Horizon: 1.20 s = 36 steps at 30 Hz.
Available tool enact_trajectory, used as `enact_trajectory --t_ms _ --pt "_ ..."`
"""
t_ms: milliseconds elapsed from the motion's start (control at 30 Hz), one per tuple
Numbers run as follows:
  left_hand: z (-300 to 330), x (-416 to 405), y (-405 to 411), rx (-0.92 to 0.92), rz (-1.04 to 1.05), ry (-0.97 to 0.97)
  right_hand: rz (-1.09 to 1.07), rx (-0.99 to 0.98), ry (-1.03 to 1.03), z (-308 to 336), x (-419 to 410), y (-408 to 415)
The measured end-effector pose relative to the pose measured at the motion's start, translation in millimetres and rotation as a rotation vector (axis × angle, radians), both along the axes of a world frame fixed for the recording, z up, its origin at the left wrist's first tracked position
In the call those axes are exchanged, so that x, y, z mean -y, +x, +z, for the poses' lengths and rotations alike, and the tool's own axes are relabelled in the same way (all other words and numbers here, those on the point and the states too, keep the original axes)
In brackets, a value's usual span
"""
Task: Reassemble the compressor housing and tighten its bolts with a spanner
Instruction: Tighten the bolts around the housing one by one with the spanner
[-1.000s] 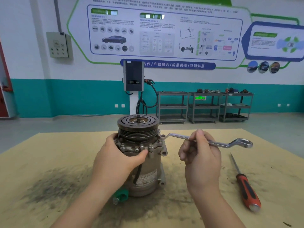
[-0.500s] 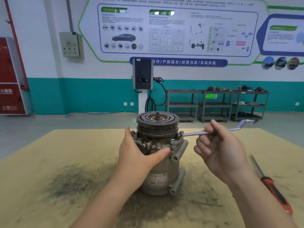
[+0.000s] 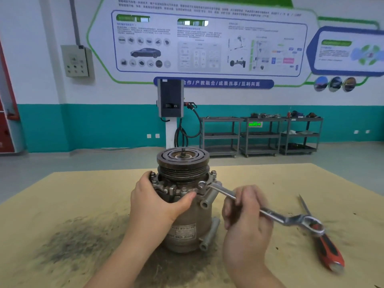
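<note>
The compressor (image 3: 188, 229) stands upright on the table, its dark grooved pulley on top and several bolts around the housing flange. My left hand (image 3: 158, 201) wraps the flange and upper body from the left, thumb across the front. My right hand (image 3: 246, 213) grips the middle of a silver ring spanner (image 3: 276, 217). The spanner's far ring end sits on a bolt on the right side of the flange, and its free ring end points toward the near right.
A red and black screwdriver (image 3: 326, 244) lies on the table to the right, partly under the spanner's free end. The cardboard-covered table (image 3: 62, 204) has a dark greasy smear at left. Metal carts (image 3: 259, 136) and a charging post stand far behind.
The spanner handle has swung from pointing away to the right toward me, now angled down to the near right. My right hand moved with it. My left hand keeps its hold on the compressor.
</note>
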<state>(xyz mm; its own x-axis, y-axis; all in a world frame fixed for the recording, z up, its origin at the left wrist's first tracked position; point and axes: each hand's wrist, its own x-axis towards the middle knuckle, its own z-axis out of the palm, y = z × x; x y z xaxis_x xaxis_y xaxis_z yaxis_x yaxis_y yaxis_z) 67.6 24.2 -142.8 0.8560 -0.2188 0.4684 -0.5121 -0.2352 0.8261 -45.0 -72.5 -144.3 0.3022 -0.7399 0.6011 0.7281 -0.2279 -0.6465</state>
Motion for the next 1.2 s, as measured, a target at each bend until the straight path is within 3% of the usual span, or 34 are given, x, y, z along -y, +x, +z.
enact_trajectory --t_ms 133,233,367,533,600,733,833,1000,1200 --pt "-2 0 4 -0.009 0.002 -0.023 -0.276 -0.166 -0.535 -8 -17 3" --pt "-1 -2 5 -0.017 0.010 -0.030 -0.231 -0.114 -0.729 -1 -11 4" --pt "5 -3 7 0.010 0.009 -0.016 -0.194 -0.165 -0.872 8 -2 0" --pt "-4 -7 19 0.045 -0.038 -0.006 -0.237 -0.094 -0.981 9 4 -3" --pt "-6 -10 23 0.037 -0.074 -0.013 -0.186 -0.071 -0.867 12 7 -7" --pt "-4 -13 27 0.049 -0.094 -0.013 0.152 -0.038 -0.166 26 12 -11" --pt "-3 -14 24 0.049 -0.107 -0.022 0.307 -0.077 0.136 31 25 -9" --pt "-1 -16 19 0.046 -0.114 -0.037 0.382 -0.150 0.301 36 37 -6" --pt "-3 -16 16 0.041 -0.130 -0.051 0.430 -0.173 0.283 36 37 -3"
